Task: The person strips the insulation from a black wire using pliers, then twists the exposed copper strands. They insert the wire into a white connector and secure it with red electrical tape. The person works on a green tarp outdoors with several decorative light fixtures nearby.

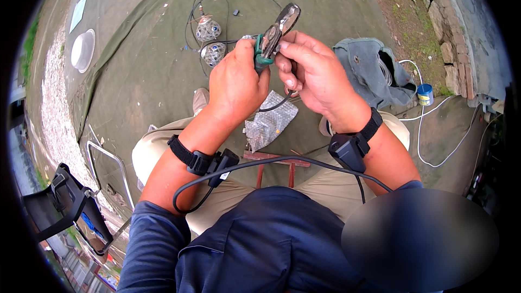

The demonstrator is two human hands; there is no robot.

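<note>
Our dark blue shirt (244,228) sits nearest, with a black cable (293,158) looping just beyond it; that could snag if we reach out. Past it, our left hand (236,81) closes around green-handled pliers (271,40) while our right hand (320,73) pinches a black wire (277,107) beside them; a slip could nip us. Farther, on the ground sheet (152,49), tugging the wire might topple two round lamps (207,30), if connected; we cannot tell.
</note>
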